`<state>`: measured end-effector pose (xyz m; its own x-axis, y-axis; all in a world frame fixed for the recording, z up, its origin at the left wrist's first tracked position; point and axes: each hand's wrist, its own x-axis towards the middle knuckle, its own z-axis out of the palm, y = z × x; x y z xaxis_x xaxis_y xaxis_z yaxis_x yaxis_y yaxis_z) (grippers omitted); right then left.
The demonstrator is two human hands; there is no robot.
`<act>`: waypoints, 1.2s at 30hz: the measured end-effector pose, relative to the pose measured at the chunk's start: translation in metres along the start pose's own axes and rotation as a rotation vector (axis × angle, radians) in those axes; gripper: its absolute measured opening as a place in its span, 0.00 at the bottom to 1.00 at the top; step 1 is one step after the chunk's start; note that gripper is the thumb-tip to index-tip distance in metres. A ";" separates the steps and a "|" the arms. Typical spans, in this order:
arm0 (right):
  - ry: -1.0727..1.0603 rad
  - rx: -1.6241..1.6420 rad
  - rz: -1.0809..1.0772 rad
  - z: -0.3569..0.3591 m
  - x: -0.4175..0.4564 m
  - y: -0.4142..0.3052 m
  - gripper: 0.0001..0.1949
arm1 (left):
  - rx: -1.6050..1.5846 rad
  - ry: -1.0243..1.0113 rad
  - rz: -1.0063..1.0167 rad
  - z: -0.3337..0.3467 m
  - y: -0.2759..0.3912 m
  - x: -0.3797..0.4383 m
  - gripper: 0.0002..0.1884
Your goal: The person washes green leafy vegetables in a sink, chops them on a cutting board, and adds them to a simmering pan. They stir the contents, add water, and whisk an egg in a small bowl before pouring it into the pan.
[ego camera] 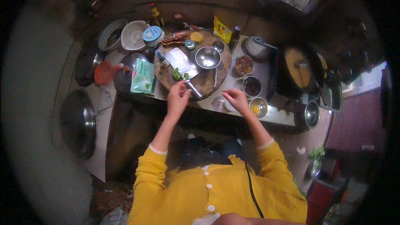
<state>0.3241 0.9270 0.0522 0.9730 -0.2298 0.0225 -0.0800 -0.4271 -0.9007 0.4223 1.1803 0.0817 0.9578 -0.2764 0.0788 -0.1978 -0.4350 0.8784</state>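
A round wooden chopping board [225, 56] lies before me on the counter. On it rests a metal cleaver [180, 62], its blade pointing away and its steel handle [194, 89] towards me. Chopped green leaves [178, 74] lie against the blade's near edge. My left hand [178, 97] hovers beside the handle with thumb and fingers apart; I see nothing in it. Over the counter's front edge, near a white jar [229, 106], is my right hand [236, 98]. Its fingertips are drawn together, and blur hides whether they pinch something. A steel bowl [207, 57] sits on the board.
Right of the board stand bowls of brown pieces [244, 65], dark contents [252, 86] and yellow egg [258, 107]. A wok [301, 68] is farther right. At left are a green pouch [143, 76], a white colander [134, 36] and a large dark lid [78, 123].
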 end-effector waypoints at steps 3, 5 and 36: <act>-0.052 0.117 -0.101 0.073 0.054 -0.034 0.11 | 0.253 -0.076 -0.040 -0.041 -0.054 0.037 0.35; -0.052 0.037 -0.054 0.119 0.088 -0.024 0.12 | 0.322 -0.129 0.033 -0.039 -0.073 0.062 0.41; 0.239 0.423 0.574 0.064 0.161 0.013 0.33 | 0.138 -0.467 0.243 -0.049 -0.105 0.124 0.15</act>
<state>0.4939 0.9402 0.0168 0.7258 -0.5197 -0.4507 -0.4236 0.1786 -0.8881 0.5722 1.2342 0.0221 0.6929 -0.7206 0.0262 -0.4572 -0.4110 0.7887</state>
